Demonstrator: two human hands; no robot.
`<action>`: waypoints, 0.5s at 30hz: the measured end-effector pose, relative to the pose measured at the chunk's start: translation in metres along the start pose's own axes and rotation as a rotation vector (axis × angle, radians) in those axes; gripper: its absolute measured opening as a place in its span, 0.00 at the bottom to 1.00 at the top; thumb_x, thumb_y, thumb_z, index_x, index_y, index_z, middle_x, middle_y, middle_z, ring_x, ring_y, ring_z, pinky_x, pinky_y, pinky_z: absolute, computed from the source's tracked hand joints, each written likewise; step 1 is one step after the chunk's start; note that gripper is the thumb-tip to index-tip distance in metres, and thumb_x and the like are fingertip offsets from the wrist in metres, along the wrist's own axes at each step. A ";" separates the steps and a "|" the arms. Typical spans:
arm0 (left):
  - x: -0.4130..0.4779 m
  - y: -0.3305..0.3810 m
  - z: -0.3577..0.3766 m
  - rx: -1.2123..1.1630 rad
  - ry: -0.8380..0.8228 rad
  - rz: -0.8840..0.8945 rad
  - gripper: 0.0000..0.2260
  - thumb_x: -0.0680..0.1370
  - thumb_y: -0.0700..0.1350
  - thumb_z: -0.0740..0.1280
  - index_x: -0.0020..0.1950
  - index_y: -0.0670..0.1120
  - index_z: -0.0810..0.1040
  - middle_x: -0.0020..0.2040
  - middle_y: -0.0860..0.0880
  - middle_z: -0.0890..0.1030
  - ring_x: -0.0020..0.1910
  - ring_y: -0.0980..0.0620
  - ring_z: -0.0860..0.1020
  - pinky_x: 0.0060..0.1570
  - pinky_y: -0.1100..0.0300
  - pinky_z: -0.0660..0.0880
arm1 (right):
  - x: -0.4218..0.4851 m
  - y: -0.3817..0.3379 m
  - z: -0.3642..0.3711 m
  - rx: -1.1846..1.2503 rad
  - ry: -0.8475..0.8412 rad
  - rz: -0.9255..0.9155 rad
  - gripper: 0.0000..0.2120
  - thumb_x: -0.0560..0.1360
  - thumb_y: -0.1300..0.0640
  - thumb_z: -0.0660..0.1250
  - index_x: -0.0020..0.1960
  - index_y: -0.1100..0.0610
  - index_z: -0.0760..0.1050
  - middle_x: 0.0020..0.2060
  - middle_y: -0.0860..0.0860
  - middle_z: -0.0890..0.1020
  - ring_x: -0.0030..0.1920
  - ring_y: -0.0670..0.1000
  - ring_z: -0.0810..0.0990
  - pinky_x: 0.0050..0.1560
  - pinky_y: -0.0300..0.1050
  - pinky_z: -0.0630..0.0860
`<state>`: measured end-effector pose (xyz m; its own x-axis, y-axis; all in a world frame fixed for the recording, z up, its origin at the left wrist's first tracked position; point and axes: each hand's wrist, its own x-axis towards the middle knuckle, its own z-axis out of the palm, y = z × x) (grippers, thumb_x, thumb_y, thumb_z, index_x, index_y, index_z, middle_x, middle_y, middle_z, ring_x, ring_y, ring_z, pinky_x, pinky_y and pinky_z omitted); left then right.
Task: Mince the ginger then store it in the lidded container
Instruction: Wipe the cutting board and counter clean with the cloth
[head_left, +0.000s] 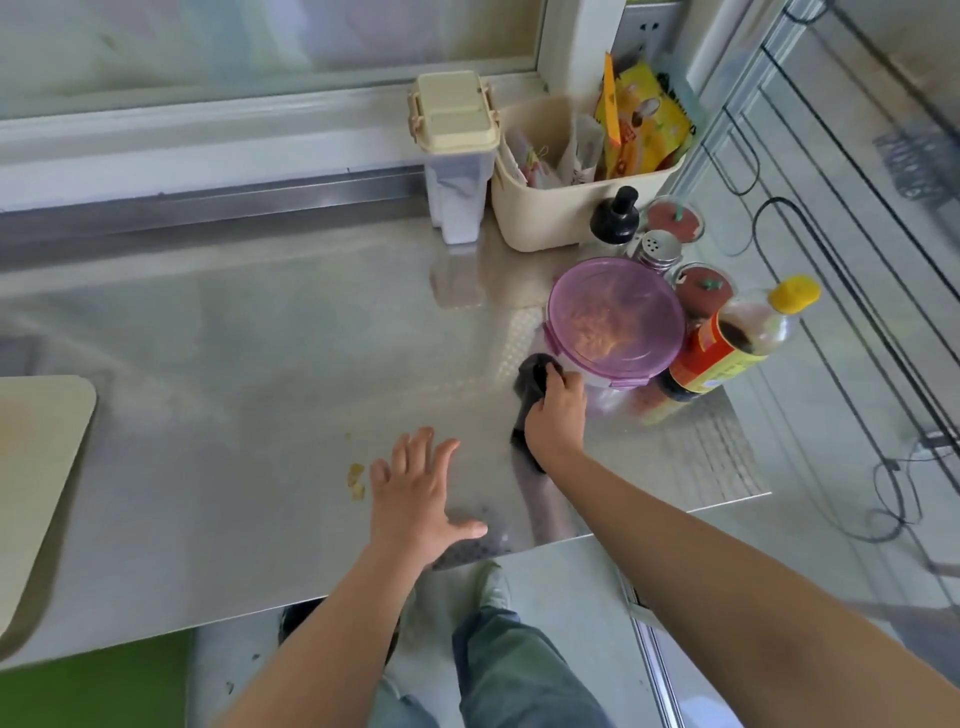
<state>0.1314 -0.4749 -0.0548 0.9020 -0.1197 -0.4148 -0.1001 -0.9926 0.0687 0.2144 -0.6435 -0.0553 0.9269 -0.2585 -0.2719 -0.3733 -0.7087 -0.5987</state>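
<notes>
Now the right hand (555, 415) grips a dark cloth (530, 382) just beside the lidded container (615, 317); left fingers (415, 452) splayed.

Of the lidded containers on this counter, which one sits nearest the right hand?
The round container with the purple lid, holding minced ginger, sits just beyond the right hand. The beige-lidded tub and red-lidded jars stand farther back.

Steel counter (260, 338) below a frosted window (260, 36) (daylit), pale floor (571, 613).
</notes>
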 end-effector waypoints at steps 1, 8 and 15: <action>0.000 0.000 0.000 -0.003 0.001 0.000 0.46 0.65 0.74 0.64 0.75 0.55 0.50 0.77 0.48 0.48 0.75 0.42 0.50 0.67 0.46 0.56 | 0.002 -0.001 0.003 -0.010 -0.014 -0.027 0.26 0.77 0.70 0.55 0.75 0.62 0.62 0.68 0.59 0.65 0.67 0.60 0.63 0.70 0.50 0.61; 0.000 0.000 -0.003 -0.002 -0.020 -0.001 0.46 0.66 0.74 0.63 0.75 0.55 0.48 0.77 0.49 0.46 0.76 0.43 0.48 0.68 0.46 0.55 | 0.004 0.000 -0.001 -0.018 -0.054 -0.212 0.25 0.74 0.72 0.56 0.70 0.61 0.71 0.62 0.58 0.71 0.63 0.58 0.68 0.65 0.46 0.65; -0.002 0.000 -0.005 0.008 -0.026 0.004 0.47 0.67 0.74 0.62 0.76 0.53 0.47 0.78 0.48 0.46 0.76 0.44 0.48 0.69 0.46 0.55 | -0.005 -0.003 0.001 -0.022 -0.287 -0.327 0.25 0.70 0.74 0.56 0.61 0.60 0.79 0.57 0.58 0.78 0.59 0.59 0.73 0.59 0.38 0.65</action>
<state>0.1315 -0.4748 -0.0496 0.8905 -0.1242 -0.4377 -0.1074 -0.9922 0.0630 0.2105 -0.6398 -0.0526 0.9469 0.1729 -0.2711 -0.0581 -0.7374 -0.6729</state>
